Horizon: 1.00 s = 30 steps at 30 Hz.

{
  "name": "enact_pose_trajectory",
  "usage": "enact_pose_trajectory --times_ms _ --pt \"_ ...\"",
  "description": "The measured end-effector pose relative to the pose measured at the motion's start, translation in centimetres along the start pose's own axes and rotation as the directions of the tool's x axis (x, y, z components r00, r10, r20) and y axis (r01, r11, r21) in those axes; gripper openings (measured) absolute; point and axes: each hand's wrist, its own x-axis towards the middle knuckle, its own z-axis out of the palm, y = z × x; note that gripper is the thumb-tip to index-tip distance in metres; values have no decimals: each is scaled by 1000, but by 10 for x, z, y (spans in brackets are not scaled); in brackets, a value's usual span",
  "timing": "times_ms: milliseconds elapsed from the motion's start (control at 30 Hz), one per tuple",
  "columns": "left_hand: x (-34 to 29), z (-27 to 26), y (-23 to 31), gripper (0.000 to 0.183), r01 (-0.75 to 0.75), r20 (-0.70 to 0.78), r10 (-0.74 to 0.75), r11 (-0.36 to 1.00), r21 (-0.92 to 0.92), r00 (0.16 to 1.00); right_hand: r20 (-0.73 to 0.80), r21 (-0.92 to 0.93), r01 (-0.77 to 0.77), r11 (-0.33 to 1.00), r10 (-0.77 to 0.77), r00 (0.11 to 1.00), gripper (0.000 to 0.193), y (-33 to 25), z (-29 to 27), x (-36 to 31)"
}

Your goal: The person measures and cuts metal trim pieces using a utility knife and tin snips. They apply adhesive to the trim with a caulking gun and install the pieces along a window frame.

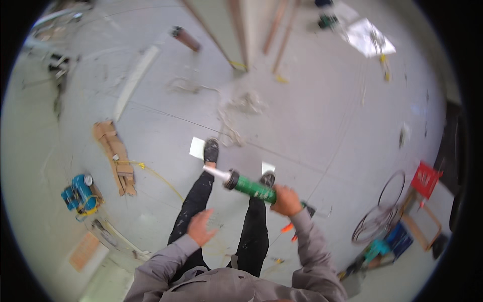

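From my remote feed, looking straight down on a grey concrete floor (312,116): the right hand (286,200) is closed around a caulking gun (251,187) loaded with a green cartridge, its white nozzle pointing left, level above the person's black trousers (201,201) and dark shoes. An orange trigger part shows just below that hand. The left hand (200,227) hangs open, fingers loosely spread, holding nothing, lower left of the gun and apart from it.

Two small white paper squares lie on the floor beside the shoes, one at the left shoe (196,147), one at the right (268,166). At left, flattened brown cardboard pieces (114,156) lie in a strip, with a yellow cord running from them. Farther left sits a small blue compressor (78,194), and below it a flat orange-brown panel (84,250). At right, a red crate (425,179) stands near a coil of dark hose (380,214), with a blue box (400,239) and a wooden frame just beside. Top right, a crumpled white sheet (370,36) lies on the floor; a brown tube (185,38) lies top centre.
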Motion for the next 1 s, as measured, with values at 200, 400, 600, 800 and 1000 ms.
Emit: enact_pose_trajectory --times_ms 200,400,600,800,1000 --pt "-76 -70 81 88 46 62 -122 -128 -991 991 213 16 391 920 -385 898 97 -250 -62 -53" --pt "-206 -215 46 35 -291 -108 -366 -494 -819 924 566 33 560 828 -477 673 97 -483 -90 -49" --pt "-289 -298 -23 38 -692 -325 -695 -340 -637 641 497 -64 885 462 -754 430 78 -641 -84 -30" --pt "-314 -380 -94 46 -865 -416 -828 -152 -478 375 32 -174 526 833 -529 848 63 -641 -146 46" --pt "-256 -470 -156 43 -927 -449 -846 -129 -352 288 646 491 -501 713 88 759 48 -658 -124 185"
